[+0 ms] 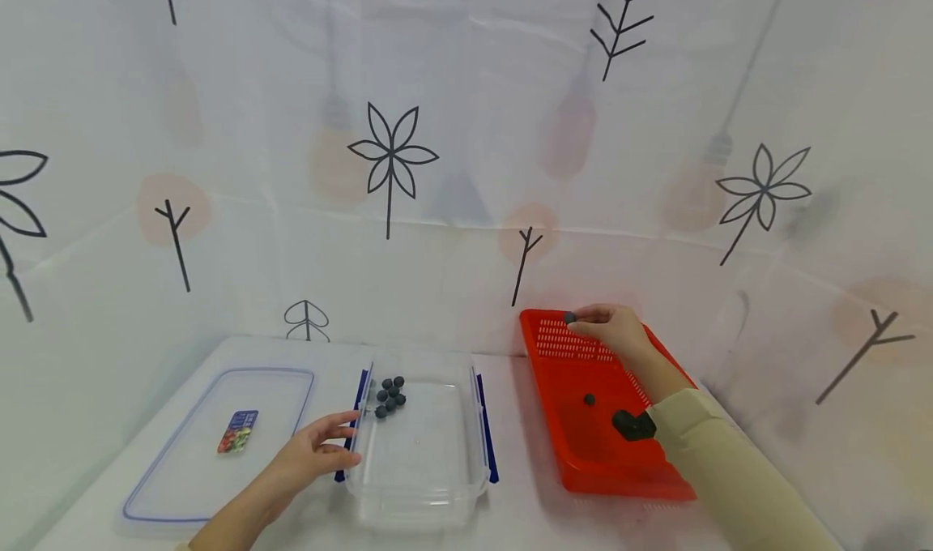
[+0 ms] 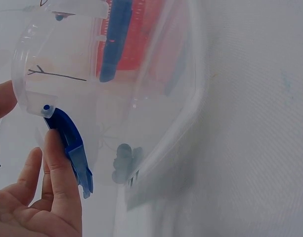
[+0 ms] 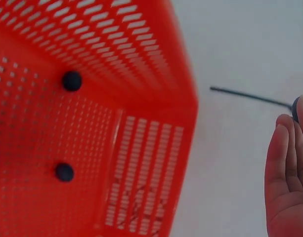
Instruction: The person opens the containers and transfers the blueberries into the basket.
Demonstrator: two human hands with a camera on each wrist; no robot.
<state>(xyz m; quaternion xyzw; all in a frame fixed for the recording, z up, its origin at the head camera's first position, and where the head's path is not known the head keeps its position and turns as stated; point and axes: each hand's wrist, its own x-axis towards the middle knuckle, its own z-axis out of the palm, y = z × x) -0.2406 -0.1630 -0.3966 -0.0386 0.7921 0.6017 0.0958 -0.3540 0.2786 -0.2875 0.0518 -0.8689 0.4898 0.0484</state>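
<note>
My right hand [image 1: 611, 328] pinches a small dark blueberry [image 1: 570, 318] between thumb and fingertips, above the far end of the red basket [image 1: 543, 421]. Two more blueberries sit on the basket floor in the right wrist view, one of them nearer [image 3: 64, 172] and one farther [image 3: 72, 81]. At the left side of a clear plastic container [image 1: 415, 493], my left hand [image 1: 313, 452] has its fingers nearly straight. One fingertip touches the blue latch [image 2: 72, 143], and the thumb is at the rim. Several blueberries [image 1: 390, 397] lie clustered inside the container, toward its far left.
A clear lid [image 1: 277, 389] with a blue-edged seal and a printed label [image 1: 238, 432] lies flat at the left of the white table [image 1: 510, 421]. Another blue latch [image 1: 487, 429] hangs off the container's right side. A patterned white cloth [image 1: 466, 170] hangs close behind everything.
</note>
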